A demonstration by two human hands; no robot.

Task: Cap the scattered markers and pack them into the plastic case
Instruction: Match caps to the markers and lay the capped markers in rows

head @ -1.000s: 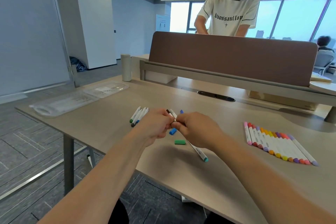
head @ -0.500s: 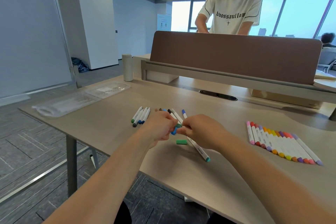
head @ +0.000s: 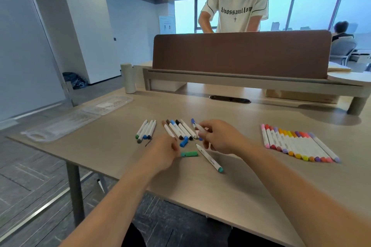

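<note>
Right hand (head: 219,137) withdrawn, seemingly pinching slim marker (head: 197,126)

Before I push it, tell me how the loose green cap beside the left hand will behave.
The green cap is small plastic, so probably very light and easily flicked. It lies on its side on the smooth table and looks roundish, so it may roll. Being short, it could slip from a loose grip.

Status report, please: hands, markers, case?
Left hand at green cap, grip unclear. Right hand pinches blue marker. Plastic case open, far left. Nothing blocking.
</note>
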